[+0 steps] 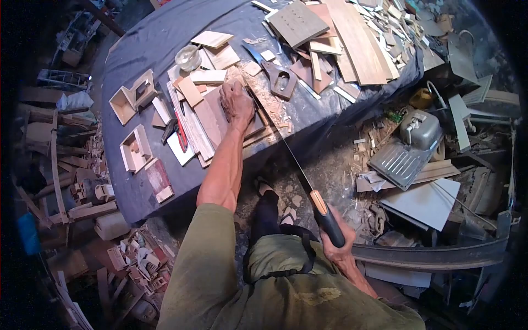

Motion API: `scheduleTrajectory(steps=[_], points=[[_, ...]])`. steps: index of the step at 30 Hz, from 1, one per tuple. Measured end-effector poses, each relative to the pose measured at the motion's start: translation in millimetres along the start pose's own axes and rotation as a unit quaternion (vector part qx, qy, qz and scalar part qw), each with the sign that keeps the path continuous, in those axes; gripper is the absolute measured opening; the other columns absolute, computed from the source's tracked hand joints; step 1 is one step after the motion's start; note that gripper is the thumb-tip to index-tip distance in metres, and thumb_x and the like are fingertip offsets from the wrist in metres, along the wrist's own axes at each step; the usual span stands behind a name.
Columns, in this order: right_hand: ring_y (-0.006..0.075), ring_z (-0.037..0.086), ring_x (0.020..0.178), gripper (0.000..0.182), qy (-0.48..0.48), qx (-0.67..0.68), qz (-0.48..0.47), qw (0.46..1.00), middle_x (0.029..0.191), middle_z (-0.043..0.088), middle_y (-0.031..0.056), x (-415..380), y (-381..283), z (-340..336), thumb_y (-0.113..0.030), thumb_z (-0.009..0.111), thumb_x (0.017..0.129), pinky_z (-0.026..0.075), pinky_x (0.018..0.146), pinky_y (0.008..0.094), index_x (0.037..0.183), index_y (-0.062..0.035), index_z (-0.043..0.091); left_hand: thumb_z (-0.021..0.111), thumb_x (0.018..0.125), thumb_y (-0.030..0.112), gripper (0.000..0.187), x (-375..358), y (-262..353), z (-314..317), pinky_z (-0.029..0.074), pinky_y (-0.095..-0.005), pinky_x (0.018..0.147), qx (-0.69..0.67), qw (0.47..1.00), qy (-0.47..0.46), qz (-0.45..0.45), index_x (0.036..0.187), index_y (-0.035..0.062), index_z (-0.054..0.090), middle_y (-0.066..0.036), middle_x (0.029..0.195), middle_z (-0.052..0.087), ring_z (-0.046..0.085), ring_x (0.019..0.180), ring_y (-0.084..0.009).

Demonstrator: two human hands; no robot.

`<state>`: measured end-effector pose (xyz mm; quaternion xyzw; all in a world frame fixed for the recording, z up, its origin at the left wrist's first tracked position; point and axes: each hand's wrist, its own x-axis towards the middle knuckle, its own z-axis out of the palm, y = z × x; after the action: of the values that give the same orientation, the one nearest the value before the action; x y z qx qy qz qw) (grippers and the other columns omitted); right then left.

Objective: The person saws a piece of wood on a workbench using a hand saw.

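Observation:
My left hand lies flat on a brown wooden board, pressing it onto the table covered with a dark blue cloth. My right hand grips the black and orange handle of a handsaw. Its long thin blade runs up and left to the board's edge beside my left hand. Sawdust and wood shavings lie along the blade near the table's edge.
Small open wooden boxes and board offcuts lie left of the board. A second saw handle, a glass jar and a heap of veneer and planks sit beyond. Scrap wood and a metal sink crowd the floor.

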<state>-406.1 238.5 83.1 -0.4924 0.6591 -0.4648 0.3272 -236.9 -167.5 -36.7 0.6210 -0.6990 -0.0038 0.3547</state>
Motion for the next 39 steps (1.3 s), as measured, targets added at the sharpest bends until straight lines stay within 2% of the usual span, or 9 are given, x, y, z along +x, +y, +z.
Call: scheduleTrajectory(steps=[7,15,21,25,26,31,32,35,39], points=[[0.0104,0.067,0.077,0.063,-0.02,0.017,0.011,1.0,0.085,0.071,0.0113,79.5,-5.6,41.5,0.005,0.062,0.079,0.053,0.072,0.0249,0.141,-0.0034,0.056,0.057,0.084,0.007,0.016,-1.3,-3.9,2.1,0.046,-0.0518,0.087,-0.016,1.0,0.005,0.012,0.096,0.0029,0.065,-0.021,0.105,0.056,0.055,0.103,-0.041],[0.0116,0.06,0.066,0.064,0.021,-0.004,-0.058,0.998,0.085,0.068,0.0103,20.8,-1.6,12.3,0.006,0.061,0.077,0.052,0.065,0.0272,0.141,-0.003,0.057,0.054,0.084,0.005,0.017,0.8,0.1,-3.7,0.046,-0.0524,0.086,-0.016,1.0,-0.018,-0.002,0.098,0.0026,0.065,-0.021,0.105,0.056,0.055,0.104,-0.0405],[0.0128,0.059,0.065,0.064,-0.006,0.029,-0.023,0.999,0.083,0.066,0.0111,83.6,-7.5,45.4,0.006,0.062,0.078,0.052,0.065,0.0273,0.14,-0.0026,0.056,0.055,0.082,0.003,0.021,-2.9,-3.2,1.8,0.046,-0.0521,0.087,-0.009,1.0,0.005,0.012,0.1,0.0019,0.064,-0.021,0.105,0.056,0.055,0.105,-0.0407],[0.0133,0.067,0.075,0.061,0.03,0.018,-0.056,0.998,0.091,0.072,0.0128,45.2,1.7,26.9,0.005,0.061,0.078,0.053,0.07,0.0273,0.139,-0.0024,0.058,0.055,0.081,0.003,0.026,0.1,1.6,-0.7,0.046,-0.0519,0.087,-0.018,1.0,-0.007,0.0,0.105,0.0019,0.065,-0.023,0.107,0.056,0.054,0.105,-0.0417],[0.013,0.065,0.091,0.059,-0.014,0.038,0.031,0.999,0.107,0.072,0.014,28.3,-9.0,12.7,0.007,0.059,0.078,0.052,0.085,0.0282,0.137,0.0029,0.058,0.055,0.081,0.003,0.029,1.1,0.8,-2.5,0.046,-0.0517,0.087,-0.012,1.0,-0.017,-0.004,0.107,0.002,0.065,-0.023,0.107,0.056,0.054,0.105,-0.0418],[0.0137,0.07,0.083,0.062,0.0,0.021,-0.006,1.0,0.095,0.074,0.0126,46.6,-8.8,22.0,0.005,0.06,0.078,0.054,0.075,0.0261,0.139,-0.0018,0.058,0.055,0.081,0.002,0.034,-0.9,-2.0,2.0,0.046,-0.0513,0.087,-0.025,1.0,0.007,0.017,0.113,0.0023,0.066,-0.022,0.105,0.056,0.055,0.103,-0.0418],[0.0141,0.07,0.083,0.062,-0.007,0.032,0.002,0.999,0.095,0.074,0.0121,66.5,-9.1,33.4,0.006,0.06,0.078,0.053,0.074,0.0256,0.139,-0.0019,0.057,0.055,0.082,0.003,0.03,-0.7,-7.3,10.1,0.047,-0.0514,0.086,-0.021,0.998,0.05,0.038,0.11,0.0035,0.066,-0.021,0.102,0.056,0.055,0.102,-0.0419],[0.0136,0.069,0.08,0.063,-0.011,0.039,0.007,0.999,0.093,0.072,0.011,74.2,-11.5,38.4,0.006,0.06,0.078,0.053,0.072,0.0254,0.14,-0.0018,0.056,0.056,0.083,0.004,0.025,0.5,-3.9,2.0,0.047,-0.0515,0.085,-0.011,1.0,-0.012,0.002,0.105,0.005,0.066,-0.02,0.101,0.056,0.055,0.101,-0.0413],[0.011,0.065,0.075,0.062,0.008,0.012,-0.032,0.999,0.089,0.07,0.011,29.9,-13.1,13.7,0.006,0.06,0.078,0.053,0.07,0.026,0.14,-0.0023,0.056,0.056,0.083,0.004,0.018,1.0,-0.3,2.8,0.046,-0.0515,0.084,-0.017,1.0,0.013,-0.002,0.099,0.0051,0.065,-0.02,0.1,0.055,0.055,0.101,-0.0403]])
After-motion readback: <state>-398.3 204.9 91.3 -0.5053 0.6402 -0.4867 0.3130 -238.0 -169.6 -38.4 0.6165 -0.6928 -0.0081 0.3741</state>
